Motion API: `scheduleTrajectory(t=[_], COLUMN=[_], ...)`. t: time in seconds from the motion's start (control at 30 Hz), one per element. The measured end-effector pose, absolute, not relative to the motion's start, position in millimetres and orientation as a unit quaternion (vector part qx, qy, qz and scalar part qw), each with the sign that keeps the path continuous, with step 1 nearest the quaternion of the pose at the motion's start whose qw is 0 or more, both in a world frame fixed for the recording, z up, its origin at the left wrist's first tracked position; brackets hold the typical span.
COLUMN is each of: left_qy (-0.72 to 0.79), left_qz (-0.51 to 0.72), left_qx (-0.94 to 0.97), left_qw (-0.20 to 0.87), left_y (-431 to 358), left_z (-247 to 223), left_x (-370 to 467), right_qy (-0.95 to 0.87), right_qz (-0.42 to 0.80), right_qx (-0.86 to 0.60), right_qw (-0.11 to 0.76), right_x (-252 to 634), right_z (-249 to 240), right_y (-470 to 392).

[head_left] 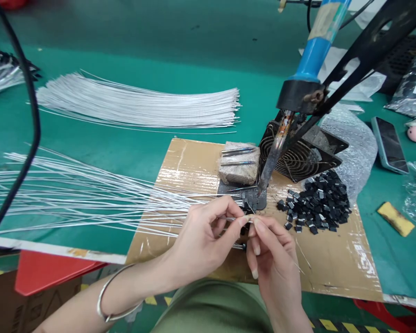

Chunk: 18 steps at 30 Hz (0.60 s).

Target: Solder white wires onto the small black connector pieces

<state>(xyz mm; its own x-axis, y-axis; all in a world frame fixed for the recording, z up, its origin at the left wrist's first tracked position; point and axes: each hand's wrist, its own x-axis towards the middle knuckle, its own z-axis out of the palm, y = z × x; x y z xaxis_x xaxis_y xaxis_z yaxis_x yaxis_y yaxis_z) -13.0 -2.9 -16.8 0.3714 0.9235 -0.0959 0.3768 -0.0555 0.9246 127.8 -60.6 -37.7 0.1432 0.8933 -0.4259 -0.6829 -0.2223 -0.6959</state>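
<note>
My left hand (208, 231) is closed in a pinch on a thin white wire, close to one of its ends. Fingertip to fingertip with it, my right hand (275, 245) pinches a thin metallic wire (303, 254), whose loose strands stick out past the palm on the right. The exact point where the two meet is mostly covered by my fingers. Just beyond them, the soldering iron (275, 148) points down from its stand at a dark metal plate (260, 200). Loose white wires (125, 194) fan out to the left, several ending in small black connectors near my fingers.
A pile of small black connectors (322, 201) lies right on the cardboard (180, 162). Behind are a wrapped block (239, 173) bearing metal tips, and a fan (298, 157). A wire bundle (142, 104), phone (389, 143), yellow sponge (395, 218) and black cable (34, 106) surround the workspace.
</note>
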Motion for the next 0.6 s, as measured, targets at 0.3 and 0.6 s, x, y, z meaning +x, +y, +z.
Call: scheduleTrajectory(t=[0.3,0.6], left_qy=[0.484,0.482], left_qz=[0.285,0.288], left_qx=[0.662,0.662], left_qw=[0.497,0.496], left_y=[-3.1,-2.4], left_z=[-16.7,-14.7], left_x=[-12.2,-12.9], right_qy=[-0.111,-0.106], right_qz=[0.656,0.651], right_qx=[-0.439,-0.444], right_qw=[0.604,0.607], right_x=[126.6,126.8], right_z=[-36.2,-33.3], right_y=[-60.0,-58.3])
